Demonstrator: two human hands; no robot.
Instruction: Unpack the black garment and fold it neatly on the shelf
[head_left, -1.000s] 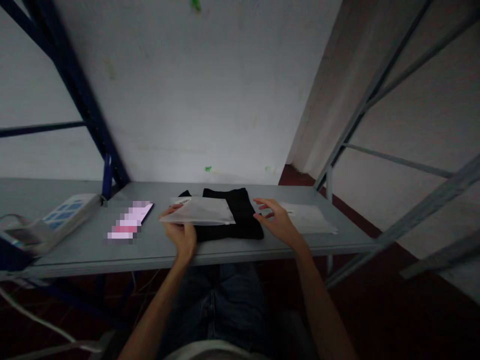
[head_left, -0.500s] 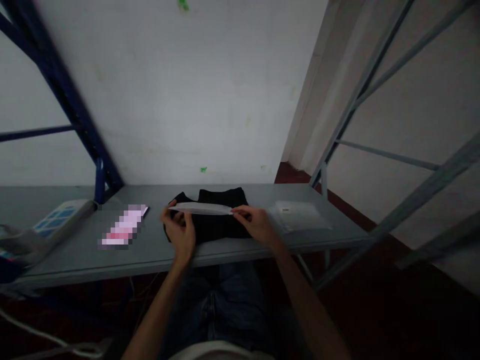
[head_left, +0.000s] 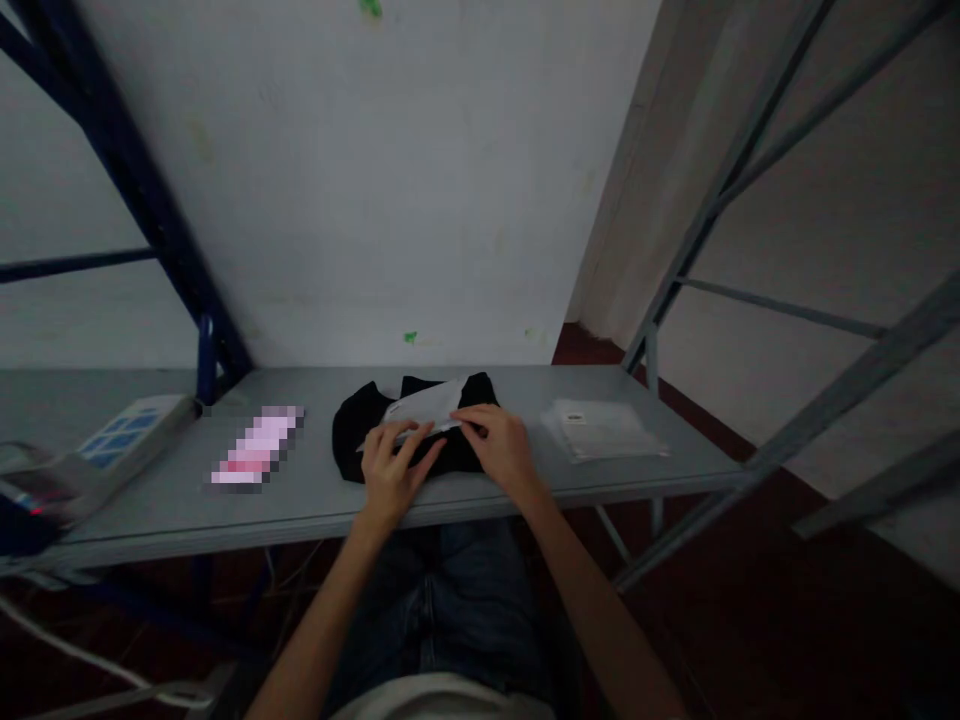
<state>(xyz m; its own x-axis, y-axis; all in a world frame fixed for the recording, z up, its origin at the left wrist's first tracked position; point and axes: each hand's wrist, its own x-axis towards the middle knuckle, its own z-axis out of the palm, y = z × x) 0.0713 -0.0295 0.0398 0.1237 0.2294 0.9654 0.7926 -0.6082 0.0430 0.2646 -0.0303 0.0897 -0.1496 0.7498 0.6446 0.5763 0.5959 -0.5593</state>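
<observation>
A whitish, semi-clear plastic bag (head_left: 426,402) lies tilted over a folded black garment (head_left: 354,425) on the desk. Thumb and fingertips of my right hand (head_left: 501,445) pinch the bag's near edge toward its right end. My left hand (head_left: 394,478) is at the same edge farther left, its curled fingers on the plastic and its thumb pointing toward the right hand. Part of the garment is hidden beneath the bag and both hands.
To the right lies a stack of clear plastic bags (head_left: 611,432) with a small label. A blurred-out phone-like object (head_left: 259,445) and a white power strip (head_left: 135,440) lie left on the grey desk (head_left: 300,512). Metal frames (head_left: 142,200) rise at both sides.
The bag's edge has come down from a raised, level position, and its face now shows. My left hand has shifted right, closer to my right hand, which stays at the edge.
</observation>
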